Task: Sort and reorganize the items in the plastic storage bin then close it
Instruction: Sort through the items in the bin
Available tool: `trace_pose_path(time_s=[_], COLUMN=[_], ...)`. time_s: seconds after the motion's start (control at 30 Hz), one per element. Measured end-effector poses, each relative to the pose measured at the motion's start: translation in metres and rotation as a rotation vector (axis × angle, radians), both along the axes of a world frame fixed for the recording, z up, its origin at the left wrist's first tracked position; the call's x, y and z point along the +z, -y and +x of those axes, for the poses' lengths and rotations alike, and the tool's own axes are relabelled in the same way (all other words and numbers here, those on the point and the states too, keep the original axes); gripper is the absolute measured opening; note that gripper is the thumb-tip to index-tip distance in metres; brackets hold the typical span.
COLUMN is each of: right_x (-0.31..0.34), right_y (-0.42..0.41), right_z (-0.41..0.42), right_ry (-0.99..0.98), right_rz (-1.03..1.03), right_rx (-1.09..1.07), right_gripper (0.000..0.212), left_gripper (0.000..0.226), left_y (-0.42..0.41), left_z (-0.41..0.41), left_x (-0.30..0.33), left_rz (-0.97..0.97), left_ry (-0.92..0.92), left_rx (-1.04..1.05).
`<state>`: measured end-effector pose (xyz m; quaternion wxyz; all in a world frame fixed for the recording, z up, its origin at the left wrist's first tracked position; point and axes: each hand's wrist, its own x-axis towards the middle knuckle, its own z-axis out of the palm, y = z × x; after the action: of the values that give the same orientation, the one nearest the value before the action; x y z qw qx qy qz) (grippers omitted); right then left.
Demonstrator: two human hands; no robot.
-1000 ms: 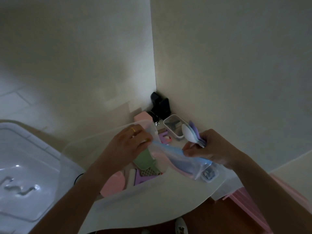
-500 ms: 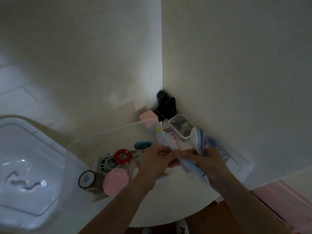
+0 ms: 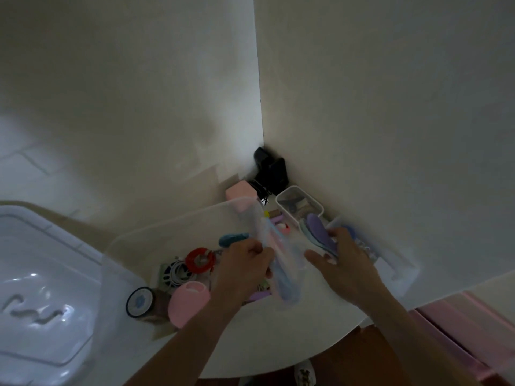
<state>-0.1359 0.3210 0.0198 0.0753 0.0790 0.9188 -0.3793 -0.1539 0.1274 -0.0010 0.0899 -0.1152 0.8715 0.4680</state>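
1. The left hand (image 3: 245,270) pinches the upper edge of a clear zip bag (image 3: 281,263), fingers curled on it; the bag hangs tilted over the clear plastic storage bin (image 3: 178,227) and holds long pale blue and pink items too blurred to name.
2. The right hand (image 3: 342,263), just right of the bag, holds a bundle of flat spoon-like pieces, the top one purple (image 3: 320,232), with its fingers curled round them; its thumb reaches toward the bag.
3. Left of the left hand, inside the bin, lie a red ring-shaped reel (image 3: 199,260), a coil of white cable (image 3: 177,274), a pink rounded case (image 3: 188,302) and a dark-rimmed round tin (image 3: 140,302).
4. Beyond both hands, a small white-rimmed tray (image 3: 299,206) sits near the wall corner beside black devices (image 3: 270,169).
5. Far left of the grip, the bin's white lid (image 3: 41,288) lies flat, off the bin.
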Motion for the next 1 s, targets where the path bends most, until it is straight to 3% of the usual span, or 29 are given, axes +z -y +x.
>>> trace_pose_path(time_s=[0.07, 0.23, 0.33, 0.5, 0.57, 0.63, 0.87, 1.0], right_x=[0.012, 0.027, 0.028, 0.025, 0.023, 0.019, 0.006, 0.003], right_y=[0.001, 0.003, 0.007, 0.003, 0.005, 0.011, 0.013, 0.012], right_z=[0.003, 0.000, -0.002, -0.003, 0.000, 0.004, 0.007, 0.011], right_ry=[0.004, 0.250, 0.421, 0.563, 0.698, 0.841, 0.896, 0.905], right_rz=[-0.063, -0.081, -0.344, -0.914, -1.203, -1.351, -1.413, -1.420], right_rx=[0.097, 0.328, 0.236, -0.031, -0.147, -0.175, -0.235, -0.250], right_gripper=[0.019, 0.028, 0.026, 0.021, 0.022, 0.025, 0.033, 0.033], left_gripper=[0.027, 0.032, 0.027, 0.016, 0.025, 0.019, 0.005, 0.014], left_y=[-0.001, -0.001, -0.002, 0.002, 0.003, 0.003, 0.009, 0.010], left_z=[-0.002, -0.004, 0.000, -0.001, -0.001, -0.001, -0.001, -0.002], left_x=[-0.003, -0.012, -0.016, -0.023, -0.023, -0.023, -0.028, -0.029], left_rz=[-0.099, -0.374, -0.502, -0.556, -0.549, -0.524, -0.493, -0.458], left_ry=[-0.046, -0.200, -0.264, -0.305, -0.308, -0.313, -0.204, -0.215], left_rx=[-0.050, -0.185, -0.229, -0.218, -0.235, -0.243, -0.213, -0.194])
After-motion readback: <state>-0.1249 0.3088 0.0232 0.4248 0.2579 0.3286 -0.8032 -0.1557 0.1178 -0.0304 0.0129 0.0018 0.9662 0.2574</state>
